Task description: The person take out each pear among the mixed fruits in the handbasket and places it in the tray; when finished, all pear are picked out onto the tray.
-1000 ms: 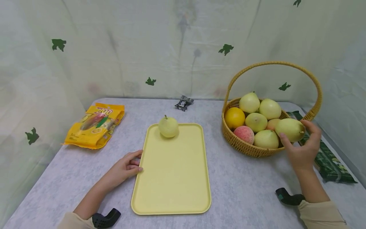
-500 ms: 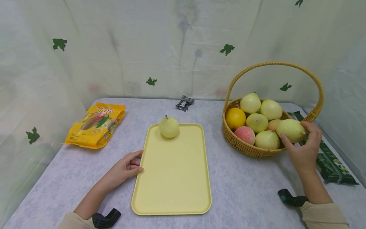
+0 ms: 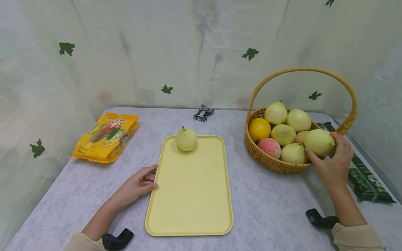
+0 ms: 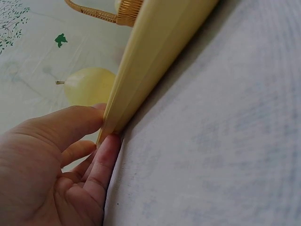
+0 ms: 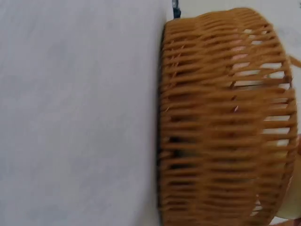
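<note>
At the tray's left edge, my left hand (image 3: 136,186) pinches the rim of the yellow tray (image 3: 191,195), thumb on top and a finger at the outer side in the left wrist view. A round yellow-green pear (image 3: 186,140) with a stem stands at the tray's far end. My right hand (image 3: 335,164) grips a larger oval pear (image 3: 318,142) at the right rim of the wicker basket (image 3: 267,158), thumb on its near side and fingers round its stem end. In the right wrist view the basket's woven wall (image 5: 225,117) fills the right half; the hand is mostly hidden there.
Also in the basket are several pears, an orange (image 3: 259,129) and a pink peach (image 3: 269,147), under a tall arched handle (image 3: 301,69). A yellow candy bag (image 3: 105,137) lies left, a black wrapped sweet (image 3: 203,113) behind the tray, a green packet (image 3: 369,181) right.
My right thumb has slid slightly lower and left along the pear, which has turned a little in the hand. The left hand and tray stay put.
</note>
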`<state>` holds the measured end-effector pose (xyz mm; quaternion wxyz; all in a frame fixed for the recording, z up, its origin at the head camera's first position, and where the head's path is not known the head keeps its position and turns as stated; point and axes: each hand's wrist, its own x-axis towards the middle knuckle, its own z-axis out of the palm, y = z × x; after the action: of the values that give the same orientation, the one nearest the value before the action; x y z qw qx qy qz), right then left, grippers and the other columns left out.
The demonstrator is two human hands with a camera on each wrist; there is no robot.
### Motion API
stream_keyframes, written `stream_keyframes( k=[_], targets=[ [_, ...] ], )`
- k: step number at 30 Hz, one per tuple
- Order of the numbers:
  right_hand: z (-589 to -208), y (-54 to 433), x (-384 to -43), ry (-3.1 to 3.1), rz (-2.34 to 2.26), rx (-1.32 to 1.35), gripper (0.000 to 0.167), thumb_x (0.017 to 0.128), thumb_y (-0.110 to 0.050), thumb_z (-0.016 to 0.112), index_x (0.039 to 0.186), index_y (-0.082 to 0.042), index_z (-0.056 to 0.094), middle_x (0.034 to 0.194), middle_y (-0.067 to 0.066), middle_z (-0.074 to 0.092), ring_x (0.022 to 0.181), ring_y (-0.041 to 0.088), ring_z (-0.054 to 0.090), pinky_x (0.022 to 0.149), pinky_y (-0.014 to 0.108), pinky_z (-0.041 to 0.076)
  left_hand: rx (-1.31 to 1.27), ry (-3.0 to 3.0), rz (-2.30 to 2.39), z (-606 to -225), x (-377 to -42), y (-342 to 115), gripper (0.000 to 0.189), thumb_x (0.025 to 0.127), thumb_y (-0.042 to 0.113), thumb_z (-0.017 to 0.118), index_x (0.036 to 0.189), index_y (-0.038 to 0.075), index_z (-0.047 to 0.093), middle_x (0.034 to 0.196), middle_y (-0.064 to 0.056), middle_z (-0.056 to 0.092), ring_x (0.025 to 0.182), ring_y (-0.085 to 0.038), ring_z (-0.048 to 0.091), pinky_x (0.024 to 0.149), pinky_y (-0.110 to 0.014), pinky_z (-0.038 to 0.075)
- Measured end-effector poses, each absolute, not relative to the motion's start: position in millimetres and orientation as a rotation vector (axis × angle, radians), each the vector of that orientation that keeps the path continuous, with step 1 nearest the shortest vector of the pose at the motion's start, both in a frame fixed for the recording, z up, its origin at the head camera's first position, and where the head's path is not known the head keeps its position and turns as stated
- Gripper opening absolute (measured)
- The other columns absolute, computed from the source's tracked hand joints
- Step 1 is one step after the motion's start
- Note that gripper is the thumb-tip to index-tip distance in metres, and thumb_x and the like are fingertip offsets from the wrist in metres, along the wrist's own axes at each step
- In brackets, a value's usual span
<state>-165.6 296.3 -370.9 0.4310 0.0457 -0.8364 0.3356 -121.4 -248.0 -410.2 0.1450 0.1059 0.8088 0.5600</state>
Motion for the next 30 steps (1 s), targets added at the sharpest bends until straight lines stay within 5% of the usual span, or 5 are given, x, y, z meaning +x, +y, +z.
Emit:
stream_keyframes(
  k=[5, 13, 18, 24, 30],
  targets=[
    [-341.9, 262.1, -152.3, -1.967, 0.963, 0.216, 0.064, 0.068, -0.012, 0.075, 0.122, 0.005, 0.046, 0.123, -0.001, 0.042, 0.114, 0.015, 0.036, 0.094, 0.024, 0.028, 0.3, 2.319, 1.623, -409.5, -120.5, -247.3, 0.068, 0.083, 0.017, 0.065, 0.139, 0.002, 0.029, 0.127, -0.018, 0.034, 0.1, -0.028, 0.046, 0.077, -0.023, 0.046],
    [-321.0, 205.2, -157.5, -1.953, 1.152, 0.507, 0.073, 0.064, -0.017, 0.081, 0.121, 0.008, 0.045, 0.123, 0.015, 0.043, 0.111, 0.018, 0.038, 0.087, 0.021, 0.036, 0.287, 2.33, 1.605, -409.8, -120.4, -248.6, 0.068, 0.083, 0.019, 0.066, 0.139, 0.004, 0.03, 0.127, -0.017, 0.035, 0.099, -0.027, 0.046, 0.077, -0.022, 0.046],
    [-328.2, 169.6, -175.8, -2.032, 1.22, 0.632, 0.079, 0.054, 0.008, 0.081, 0.124, 0.001, 0.045, 0.123, 0.012, 0.044, 0.109, 0.021, 0.04, 0.085, 0.027, 0.037, 0.299, 2.33, 1.614, -411.5, -121.3, -249.2, 0.069, 0.083, 0.018, 0.066, 0.139, 0.004, 0.029, 0.127, -0.017, 0.035, 0.099, -0.027, 0.046, 0.076, -0.022, 0.046],
    [-345.5, 132.1, -195.4, -2.288, 1.307, 0.641, 0.071, 0.068, -0.011, 0.079, 0.129, -0.007, 0.042, 0.125, 0.009, 0.042, 0.104, 0.024, 0.044, 0.081, 0.042, 0.042, 0.332, 2.33, 1.633, -412.0, -122.1, -249.1, 0.068, 0.083, 0.017, 0.065, 0.139, 0.003, 0.03, 0.126, -0.017, 0.035, 0.099, -0.027, 0.047, 0.076, -0.022, 0.046],
    [-369.3, 103.7, -216.7, -2.446, 1.467, 0.65, 0.072, 0.069, -0.012, 0.079, 0.128, -0.001, 0.039, 0.125, 0.014, 0.043, 0.109, 0.026, 0.044, 0.088, 0.042, 0.04, 0.337, 2.327, 1.635, -411.1, -121.7, -248.9, 0.068, 0.083, 0.017, 0.065, 0.139, 0.003, 0.029, 0.126, -0.017, 0.036, 0.099, -0.027, 0.046, 0.076, -0.022, 0.046]
  ],
)
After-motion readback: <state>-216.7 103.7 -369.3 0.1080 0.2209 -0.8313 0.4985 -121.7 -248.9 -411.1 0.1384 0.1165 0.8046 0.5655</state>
